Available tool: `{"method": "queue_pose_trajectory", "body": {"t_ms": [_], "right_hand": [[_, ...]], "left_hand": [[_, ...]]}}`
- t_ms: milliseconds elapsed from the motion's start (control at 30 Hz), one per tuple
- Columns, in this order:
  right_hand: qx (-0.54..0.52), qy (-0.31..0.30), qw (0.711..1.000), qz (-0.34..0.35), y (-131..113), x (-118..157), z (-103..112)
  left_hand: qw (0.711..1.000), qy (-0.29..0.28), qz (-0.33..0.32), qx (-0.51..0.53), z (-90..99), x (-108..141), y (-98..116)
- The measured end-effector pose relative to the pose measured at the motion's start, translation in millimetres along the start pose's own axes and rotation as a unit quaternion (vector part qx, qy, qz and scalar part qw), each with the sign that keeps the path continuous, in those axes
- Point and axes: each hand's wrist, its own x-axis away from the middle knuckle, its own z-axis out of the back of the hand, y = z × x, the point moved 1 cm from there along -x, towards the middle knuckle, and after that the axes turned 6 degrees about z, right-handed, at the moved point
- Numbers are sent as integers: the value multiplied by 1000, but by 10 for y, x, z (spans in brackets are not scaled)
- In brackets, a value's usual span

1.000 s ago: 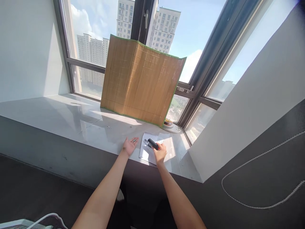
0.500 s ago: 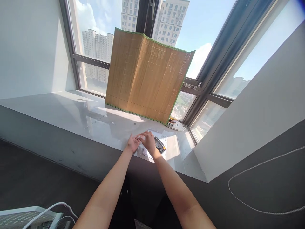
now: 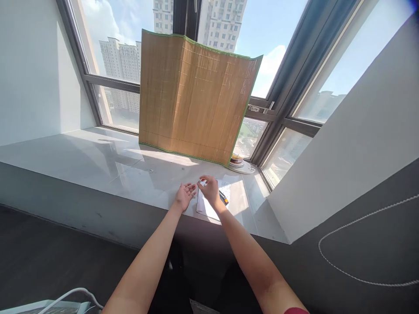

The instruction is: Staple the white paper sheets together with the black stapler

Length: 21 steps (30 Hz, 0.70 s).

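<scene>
My left hand [image 3: 186, 197] rests palm up at the sill's front edge, its fingers spread and nothing visible in the palm. Just to its right, over white papers [image 3: 205, 210], my right hand [image 3: 210, 191] pinches thumb and forefinger together on something tiny that I cannot make out. The two hands are apart by a small gap. A black tool with an orange end [image 3: 224, 198] lies on the papers, partly covered by my right hand; its kind is unclear. A small red thing [image 3: 203, 179] shows behind the right fingers.
A folded bamboo mat with green edging [image 3: 196, 100] leans against the window. Stacked round discs [image 3: 240, 165] lie at its right corner. Small bits [image 3: 183, 168] are on the grey sill [image 3: 131, 179]. A white cord [image 3: 327, 257] hangs at right, and a white cable [image 3: 78, 290] at lower left.
My right hand has drawn away to the right from my left hand, which has opened its fingers wider. More of the papers shows between them. The camera view has shifted slightly.
</scene>
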Motion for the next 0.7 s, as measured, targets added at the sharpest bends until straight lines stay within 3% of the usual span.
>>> {"method": "queue_pose_trajectory", "body": {"t_ms": [100, 167, 233, 300, 400, 500, 700], "right_hand": [[30, 46, 997, -52, 581, -92, 590], [74, 43, 988, -131, 1059, -44, 951], [137, 32, 966, -219, 1484, 90, 1212], [153, 33, 954, -256, 1779, 238, 1347], [158, 29, 948, -276, 1985, 326, 1356], [162, 27, 948, -274, 2039, 204, 1265], [244, -16, 951, -191, 2104, -1, 1056]], "left_hand": [[1000, 3, -6, -21, -6, -25, -39], [1000, -6, -1, -28, -5, -52, -61], [999, -22, 3, -36, -2, -82, -76], [998, -38, 7, -42, 7, -111, -83], [998, -45, 11, -45, 24, -134, -81], [998, -43, 11, -53, 33, -121, -69], [997, -40, 9, -72, 8, -60, -42]]}}
